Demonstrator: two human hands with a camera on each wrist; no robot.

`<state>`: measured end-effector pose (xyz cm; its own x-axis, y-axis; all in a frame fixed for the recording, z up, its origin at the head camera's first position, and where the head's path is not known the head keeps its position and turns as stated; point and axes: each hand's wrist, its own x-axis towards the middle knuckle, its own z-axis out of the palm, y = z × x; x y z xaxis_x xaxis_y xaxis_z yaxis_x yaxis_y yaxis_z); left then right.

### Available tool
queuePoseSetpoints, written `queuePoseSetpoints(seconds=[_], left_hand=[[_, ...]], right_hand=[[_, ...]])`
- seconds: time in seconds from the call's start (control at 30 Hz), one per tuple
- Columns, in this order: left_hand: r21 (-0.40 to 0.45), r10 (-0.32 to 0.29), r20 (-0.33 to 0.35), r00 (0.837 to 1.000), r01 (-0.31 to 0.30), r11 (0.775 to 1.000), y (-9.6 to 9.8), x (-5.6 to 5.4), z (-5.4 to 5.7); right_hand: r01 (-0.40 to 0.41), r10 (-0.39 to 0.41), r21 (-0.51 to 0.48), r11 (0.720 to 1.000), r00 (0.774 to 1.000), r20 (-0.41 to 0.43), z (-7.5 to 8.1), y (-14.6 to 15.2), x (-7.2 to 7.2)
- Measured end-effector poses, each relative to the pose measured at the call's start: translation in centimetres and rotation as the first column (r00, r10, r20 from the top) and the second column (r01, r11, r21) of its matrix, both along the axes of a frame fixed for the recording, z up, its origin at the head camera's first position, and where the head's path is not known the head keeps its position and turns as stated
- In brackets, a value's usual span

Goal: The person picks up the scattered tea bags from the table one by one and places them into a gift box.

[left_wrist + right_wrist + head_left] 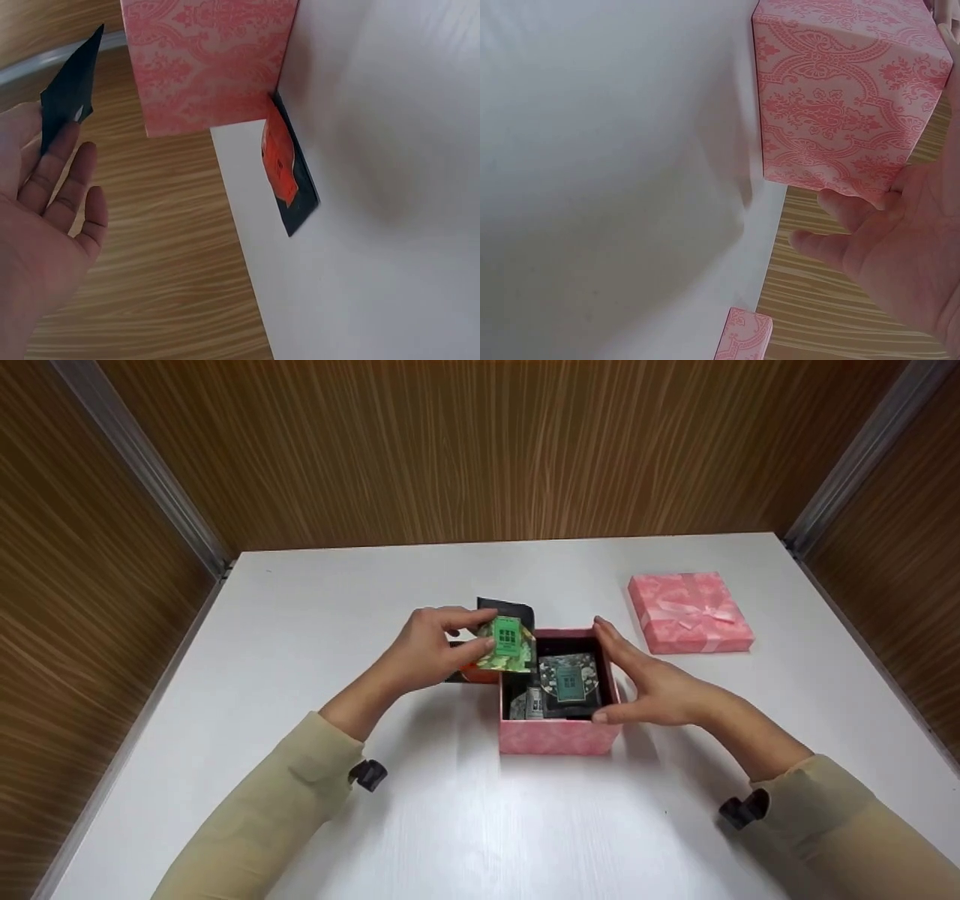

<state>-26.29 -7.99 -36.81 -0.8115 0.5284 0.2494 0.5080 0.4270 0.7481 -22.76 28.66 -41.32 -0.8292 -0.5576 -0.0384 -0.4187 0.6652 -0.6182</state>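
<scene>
My left hand (433, 648) pinches a flat black sachet with a green label (508, 640) between thumb and fingers. It holds the sachet above the left edge of an open pink patterned gift box (559, 736); the left wrist view shows the sachet's dark back (69, 96). Inside the box lie a black sachet with a floral print and a dark green label (570, 684) and a small item with a pale label (534, 703). With thumb and fingers spread across the box's right side, my right hand (664, 690) holds it at the rim.
A black and orange-red packet (280, 161) lies on the white table (322, 607) against the box's left side, partly hidden by my left hand in the head view. The pink lid with a bow (691, 613) rests to the right, behind my right hand. Wood-grain panels (480, 450) surround the table.
</scene>
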Motion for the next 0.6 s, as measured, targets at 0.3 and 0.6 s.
queuePoseSetpoints(seconds=[0.3, 0.6], left_hand=[[-0.02, -0.096, 0.013, 0.995, 0.096, 0.995, 3.4, -0.1, -1.3], [-0.217, -0.181, -0.097, 0.979, 0.157, 0.963, 6.1, 0.3, -2.1]], right_hand=[[0.005, -0.005, 0.002, 1.0, 1.0, -0.004, 0.0, 0.1, 0.0], [-0.002, 0.002, -0.001, 1.0, 1.0, 0.008, 0.1, 0.0, -0.1]])
